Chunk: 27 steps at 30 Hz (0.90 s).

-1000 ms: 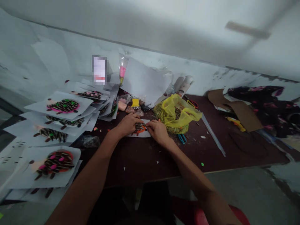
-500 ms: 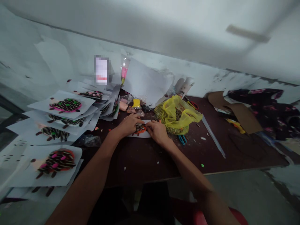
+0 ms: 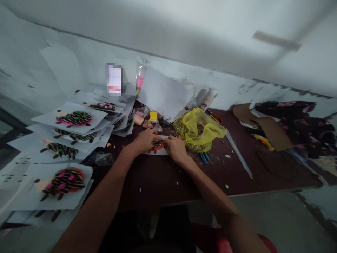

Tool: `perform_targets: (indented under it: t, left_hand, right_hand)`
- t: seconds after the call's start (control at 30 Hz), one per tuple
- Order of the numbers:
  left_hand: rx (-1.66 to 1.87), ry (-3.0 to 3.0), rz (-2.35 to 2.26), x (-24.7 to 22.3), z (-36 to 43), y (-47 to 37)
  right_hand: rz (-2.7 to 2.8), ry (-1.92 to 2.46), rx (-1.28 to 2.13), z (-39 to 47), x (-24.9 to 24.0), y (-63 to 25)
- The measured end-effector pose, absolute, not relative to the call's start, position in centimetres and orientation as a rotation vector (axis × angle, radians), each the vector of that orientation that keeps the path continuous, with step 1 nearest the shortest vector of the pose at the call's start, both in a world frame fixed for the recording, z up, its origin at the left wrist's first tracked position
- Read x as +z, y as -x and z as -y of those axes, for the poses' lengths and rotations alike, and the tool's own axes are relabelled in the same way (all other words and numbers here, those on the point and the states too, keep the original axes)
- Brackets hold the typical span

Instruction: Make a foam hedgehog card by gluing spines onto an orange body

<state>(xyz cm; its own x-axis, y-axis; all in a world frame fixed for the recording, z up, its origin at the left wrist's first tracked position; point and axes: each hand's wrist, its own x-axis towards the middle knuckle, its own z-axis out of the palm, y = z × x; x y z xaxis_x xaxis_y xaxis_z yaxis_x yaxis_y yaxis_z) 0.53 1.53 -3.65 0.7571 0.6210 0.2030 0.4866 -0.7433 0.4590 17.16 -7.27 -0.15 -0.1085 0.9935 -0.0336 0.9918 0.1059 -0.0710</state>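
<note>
A small hedgehog picture point(image 3: 157, 145) lies on the dark tabletop between my hands, with dark strips over an orange body on white paper. My left hand point(image 3: 144, 141) rests on the left part of the sheet, its fingers stretched over the strips and thumb apart. At the picture's right edge, my right hand point(image 3: 176, 148) has its fingers bent and pressed together; whatever is between the fingertips is hidden. Just right of that hand sits a yellow plastic bag point(image 3: 198, 128) full of thin, stick-like pieces. Blue-handled scissors point(image 3: 204, 157) poke out below the bag.
Finished-looking hedgehog pictures point(image 3: 61, 186) are stacked at the left. Behind my hands lie a yellow block point(image 3: 153, 116) and pink clay packets point(image 3: 138, 118). Red-handled scissors point(image 3: 216, 118), a clear strip point(image 3: 239, 154), a yellow cutter point(image 3: 264, 141) and brown cardboard point(image 3: 276, 135) are on the right.
My right hand has shifted slightly left, its fingertips drawing in closer over the right edge of the hedgehog. My left hand stays in the same place.
</note>
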Motion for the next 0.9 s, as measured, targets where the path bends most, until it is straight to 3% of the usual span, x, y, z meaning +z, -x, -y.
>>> perform_targets:
  t: [0.3,0.5,0.9]
  left_hand:
    - [0.473,-2.541,-0.851,-3.2,-1.4,-0.5]
    - [0.473,-2.545,-0.863,-3.1,-1.4,-0.5]
    - [0.481,-2.546,-0.821,-3.3,-1.6,-0.4]
  right_hand:
    - [2.180,2.053,0.069,7.8,0.5,-18.1]
    - [1.920,2.287,-0.081,6.4,1.1,-21.0]
    - [2.095,2.429,-0.080,3.1,0.3,-21.4]
